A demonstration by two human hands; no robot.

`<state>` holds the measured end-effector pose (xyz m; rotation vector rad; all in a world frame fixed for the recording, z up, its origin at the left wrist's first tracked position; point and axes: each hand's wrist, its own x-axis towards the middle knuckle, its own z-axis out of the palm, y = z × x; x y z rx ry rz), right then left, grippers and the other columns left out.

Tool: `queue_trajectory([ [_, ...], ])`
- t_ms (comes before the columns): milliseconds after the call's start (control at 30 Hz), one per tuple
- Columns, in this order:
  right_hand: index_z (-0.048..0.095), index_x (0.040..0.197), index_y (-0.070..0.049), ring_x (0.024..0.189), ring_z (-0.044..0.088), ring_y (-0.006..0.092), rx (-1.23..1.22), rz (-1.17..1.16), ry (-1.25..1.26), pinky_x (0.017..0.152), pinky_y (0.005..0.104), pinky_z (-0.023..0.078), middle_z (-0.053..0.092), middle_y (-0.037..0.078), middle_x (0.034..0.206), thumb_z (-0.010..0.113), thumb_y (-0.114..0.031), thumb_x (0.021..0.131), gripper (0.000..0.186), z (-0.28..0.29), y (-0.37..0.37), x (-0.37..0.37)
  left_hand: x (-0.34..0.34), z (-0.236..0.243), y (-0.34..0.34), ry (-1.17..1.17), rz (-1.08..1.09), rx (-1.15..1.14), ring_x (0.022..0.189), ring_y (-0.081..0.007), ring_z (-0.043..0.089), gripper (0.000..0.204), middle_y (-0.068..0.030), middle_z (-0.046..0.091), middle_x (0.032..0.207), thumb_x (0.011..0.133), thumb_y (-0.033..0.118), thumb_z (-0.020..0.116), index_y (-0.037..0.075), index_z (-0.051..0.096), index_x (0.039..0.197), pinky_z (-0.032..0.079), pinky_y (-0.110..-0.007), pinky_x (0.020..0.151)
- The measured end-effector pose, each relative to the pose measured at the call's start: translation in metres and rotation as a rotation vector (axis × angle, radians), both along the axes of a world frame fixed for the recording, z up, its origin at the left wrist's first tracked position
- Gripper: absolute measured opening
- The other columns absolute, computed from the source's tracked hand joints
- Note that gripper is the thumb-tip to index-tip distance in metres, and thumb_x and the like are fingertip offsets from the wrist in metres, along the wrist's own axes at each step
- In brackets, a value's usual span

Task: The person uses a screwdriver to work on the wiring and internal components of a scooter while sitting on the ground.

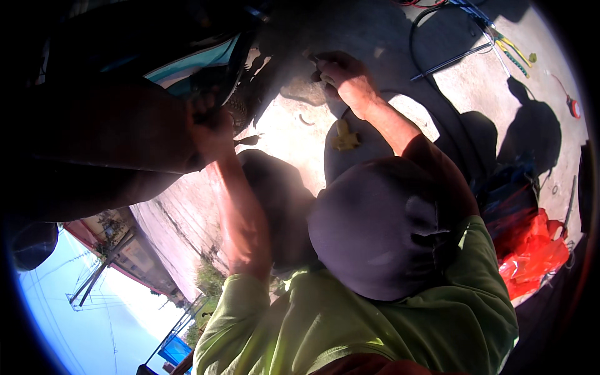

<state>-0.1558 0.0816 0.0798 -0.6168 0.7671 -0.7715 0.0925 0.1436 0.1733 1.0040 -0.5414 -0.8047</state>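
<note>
My left hand [212,128] is in deep shade against a dark vehicle-like body [100,125]. Its fingers look curled round something too dark to make out. Just beside it, a small dark tip [248,140] sticks out over the sunlit ground. Farther right, my right hand [340,78] reaches forward, fingers bent together at a small dark thing whose kind I cannot tell. Between my arms and beyond my raised knee [375,231], a yellow fitting-like piece [345,136] lies on the ground in shadow. A small curved strip [306,119] lies near it.
At the far right are yellow-and-green-handled pliers [514,56], a metal rod [453,61] and a dark hose [412,37]. A red tape measure [573,107] lies near the right edge. Closer in is a red plastic bag [531,256]. A teal panel [194,65] shows beyond my left hand.
</note>
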Motion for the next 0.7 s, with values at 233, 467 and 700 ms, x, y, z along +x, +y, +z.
queue_trajectory([
  [233,0.067,0.114,-0.006,0.073,0.058,0.0119,-0.084,-0.025,0.056,0.060,0.0248,0.047,0.067,0.007,0.095,0.060,-0.020,0.092,0.026,-0.017,-0.003,0.004,0.028,-0.008,0.003,0.161,-0.095,0.033,0.074,-0.0205,0.049,0.019,-0.0032,0.044,0.069,0.093,0.016,0.058,0.008,0.051,0.077,0.044,-0.042,0.093],
  [467,0.065,0.115,-0.002,0.095,0.066,0.0318,-1.208,-0.301,0.837,0.083,0.0370,0.056,0.065,0.016,0.113,0.056,-0.003,0.083,0.033,-0.025,0.005,0.012,0.024,-0.001,0.009,0.162,-0.095,0.022,0.075,-0.0225,0.054,0.017,-0.0052,0.050,0.070,0.093,0.016,0.059,0.006,0.055,0.078,0.046,-0.043,0.090],
  [700,0.064,0.117,-0.001,0.102,0.064,0.0338,-1.017,-0.109,0.861,0.088,0.0385,0.055,0.065,0.019,0.115,0.052,-0.001,0.082,0.037,-0.029,0.009,0.018,0.014,0.000,0.000,0.150,-0.001,0.073,0.070,-0.0215,0.049,0.017,-0.0053,0.048,0.068,0.090,0.017,0.061,0.006,0.055,0.078,0.046,-0.042,0.088],
])
